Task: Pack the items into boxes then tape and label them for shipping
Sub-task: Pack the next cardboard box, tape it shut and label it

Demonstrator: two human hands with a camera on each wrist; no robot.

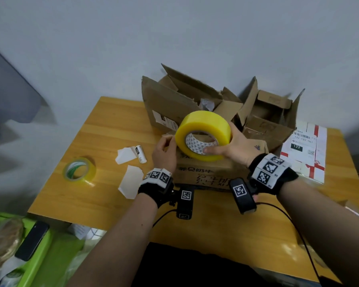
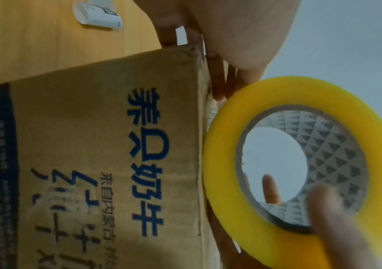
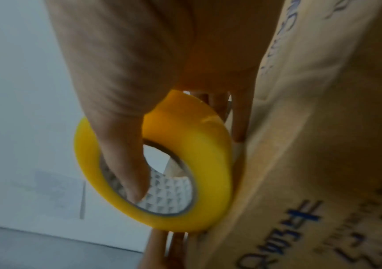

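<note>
Apparently crumpled paper (image 1: 206, 104) inside open box (image 1: 164, 100).

We're looking at a small makeshift packing station, tucked against a plain pale wall (image 1: 174, 27) rather than in any proper warehouse. On the wooden table (image 1: 87, 195) we've got worn, reused cardboard boxes (image 1: 174, 100) with flaps gaping, 2 rolls of tape (image 1: 203, 133) (image 1: 79, 168), peeled label backings (image 1: 131, 181) and printed shipping labels (image 1: 305, 146). A phone (image 1: 31, 241) on a green crate (image 1: 39, 264) beside the table gives it a home-business feel.
</note>
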